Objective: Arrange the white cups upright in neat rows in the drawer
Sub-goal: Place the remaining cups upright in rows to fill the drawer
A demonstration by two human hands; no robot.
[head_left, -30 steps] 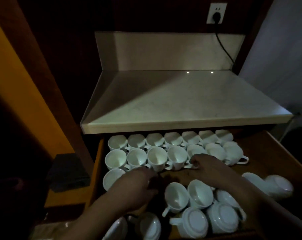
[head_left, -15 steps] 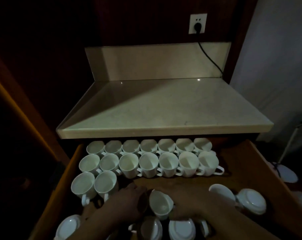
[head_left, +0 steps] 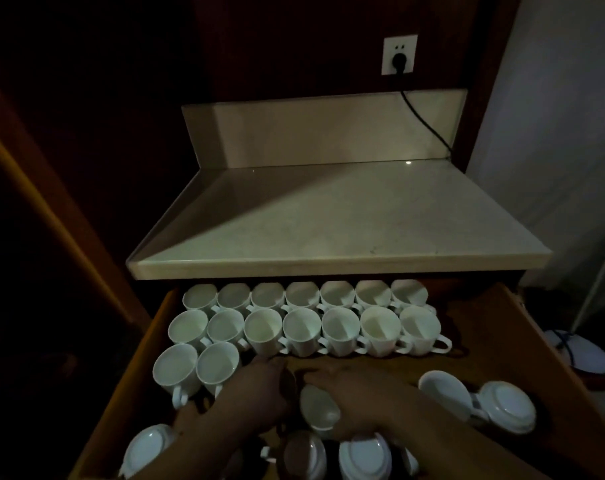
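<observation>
White porcelain shows in the right hand (head_left: pixel 359 400): its grip curls over the right flank of a tilted cup (head_left: pixel 320 410), whose mouth faces up and to the left. Just beside it, the left hand (head_left: pixel 249 393) lies knuckles-up, fingers pointing toward the cup. The light is too dim to tell whether this grip is spread or closed on anything.

Both hands sit in the middle of an open wooden drawer (head_left: pixel 484 358). Behind them stand two full rows of upright cups. The back row (head_left: pixel 302 296) is partly under the bench edge, and the second row (head_left: pixel 340 329) touches it, handles to the right. A third row (head_left: pixel 197 370) holds only two cups, at the left wall, just left of the left hand. Near the front lie upside-down cups (head_left: pixel 363 459). Off to the right are another upturned cup (head_left: pixel 508 405) and a cup on its side (head_left: pixel 444 393). A pale stone bench (head_left: pixel 328 220) overhangs the drawer, with a wall socket (head_left: pixel 399 55) behind.

The step in hand appears to be righting the tilted cup. It would go best turned fully upright, then lowered gently just right of the third row's second cup, touching it, so the row keeps filling rightward.
</observation>
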